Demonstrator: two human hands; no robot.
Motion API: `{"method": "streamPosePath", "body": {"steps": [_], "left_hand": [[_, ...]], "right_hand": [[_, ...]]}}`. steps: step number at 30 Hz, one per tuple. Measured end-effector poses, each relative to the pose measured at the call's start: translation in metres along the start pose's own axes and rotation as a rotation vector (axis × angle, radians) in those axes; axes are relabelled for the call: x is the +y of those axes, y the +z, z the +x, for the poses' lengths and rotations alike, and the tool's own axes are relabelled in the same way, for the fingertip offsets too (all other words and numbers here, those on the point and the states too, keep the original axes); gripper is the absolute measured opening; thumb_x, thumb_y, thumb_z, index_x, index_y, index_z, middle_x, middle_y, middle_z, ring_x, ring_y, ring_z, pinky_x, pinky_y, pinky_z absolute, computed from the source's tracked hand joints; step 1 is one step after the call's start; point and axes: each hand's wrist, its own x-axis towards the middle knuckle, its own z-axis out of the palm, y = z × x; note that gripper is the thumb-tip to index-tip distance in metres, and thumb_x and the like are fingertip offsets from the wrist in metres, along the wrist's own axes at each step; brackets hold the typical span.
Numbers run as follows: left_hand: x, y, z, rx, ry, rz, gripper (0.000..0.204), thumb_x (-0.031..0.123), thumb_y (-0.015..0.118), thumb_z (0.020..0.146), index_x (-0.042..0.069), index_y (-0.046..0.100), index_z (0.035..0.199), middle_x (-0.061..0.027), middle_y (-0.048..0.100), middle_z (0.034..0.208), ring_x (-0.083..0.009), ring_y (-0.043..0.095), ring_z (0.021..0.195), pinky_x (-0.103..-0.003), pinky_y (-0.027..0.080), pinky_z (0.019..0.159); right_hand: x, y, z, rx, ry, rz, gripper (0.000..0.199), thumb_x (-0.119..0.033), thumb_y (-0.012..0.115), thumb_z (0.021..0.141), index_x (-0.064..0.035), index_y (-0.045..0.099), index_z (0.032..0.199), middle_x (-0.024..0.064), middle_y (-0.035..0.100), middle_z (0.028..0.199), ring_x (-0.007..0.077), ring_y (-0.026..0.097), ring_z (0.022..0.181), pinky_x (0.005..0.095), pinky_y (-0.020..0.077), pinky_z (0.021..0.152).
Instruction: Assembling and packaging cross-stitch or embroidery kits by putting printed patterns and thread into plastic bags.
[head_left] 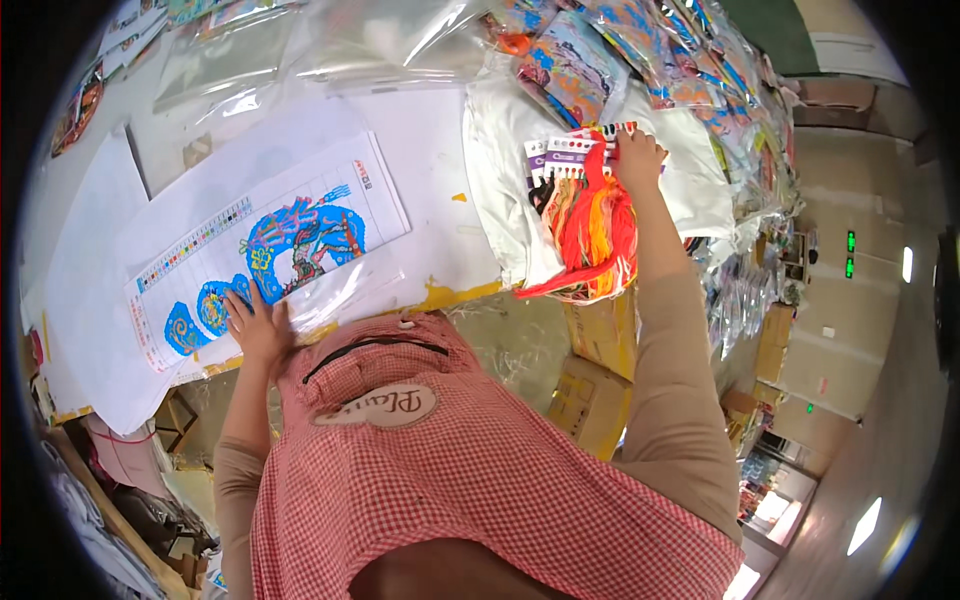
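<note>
At the near edge of the worktop [440, 150], the person's left hand [255, 325] lies flat and spread on a printed cross-stitch pattern sheet [270, 250], fingers open and gripping nothing, only pressing the paper down. Toward the worktop's right side, the right hand [640, 155] is closed on the top of a card of embroidery floss [585, 215], whose red, orange and yellow skeins hang loose and trail off the folded white cloth [510, 160] beneath. Those slack strands look likely to tangle or slide off the card if it is lifted quickly, and their ends hang past the edge where they could catch. The pattern sheet is thin, glossy paper with a blue and teal design; part of it overhangs the edge, so it could crease or slip once the palm lifts. Clear plastic bags [380, 40] at the far edge are slippery and wrinkled, and the stacked colourful kit packets [690, 60] at the far right corner look apt to slump.
</note>
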Motion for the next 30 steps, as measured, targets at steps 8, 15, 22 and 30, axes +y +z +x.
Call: {"method": "streamPosePath", "body": {"steps": [8, 15, 22, 30], "left_hand": [[0.001, 0.006, 0.022, -0.009, 0.098, -0.126, 0.067, 0.048, 0.048, 0.090, 0.014, 0.027, 0.145, -0.0361, 0.020, 0.142, -0.0504, 0.021, 0.133, -0.060, 0.020, 0.104], [0.085, -0.039, 0.047, 0.039, 0.467, -0.301, 0.061, 0.044, 0.049, 0.091, 0.012, 0.035, 0.141, -0.0367, 0.022, 0.141, -0.0489, 0.021, 0.133, -0.058, 0.019, 0.104], [0.083, -0.049, 0.027, -0.036, 0.506, -0.254, 0.063, 0.042, 0.050, 0.090, 0.012, 0.031, 0.143, -0.0349, 0.022, 0.143, -0.0479, 0.021, 0.134, -0.057, 0.020, 0.104], [0.072, -0.052, 0.044, 0.120, 0.489, -0.419, 0.062, 0.040, 0.053, 0.089, 0.008, 0.035, 0.140, -0.0341, 0.027, 0.141, -0.0467, 0.027, 0.132, -0.057, 0.024, 0.104]], "right_hand": [[-0.028, -0.127, -0.083, 0.164, -0.142, 0.361, 0.022, -0.007, 0.069, 0.067, -0.0120, 0.066, 0.089, 0.0084, 0.058, 0.083, 0.0283, 0.057, 0.082, 0.0407, 0.0439, 0.074], [0.052, -0.087, -0.128, 0.338, 0.525, 0.429, 0.014, -0.006, 0.057, 0.080, -0.0063, 0.061, 0.094, 0.0148, 0.063, 0.088, 0.0366, 0.060, 0.080, 0.0426, 0.0463, 0.070], [0.120, -0.120, -0.108, 0.536, 0.694, 0.334, 0.020, -0.018, 0.056, 0.085, -0.0037, 0.063, 0.097, 0.0227, 0.063, 0.086, 0.0390, 0.061, 0.077, 0.0439, 0.0461, 0.067], [0.050, -0.340, -0.066, 0.455, 0.252, 0.621, 0.020, 0.003, 0.048, 0.088, 0.0016, 0.061, 0.104, 0.0016, 0.064, 0.094, 0.0087, 0.057, 0.083, 0.0220, 0.0457, 0.075]]}}
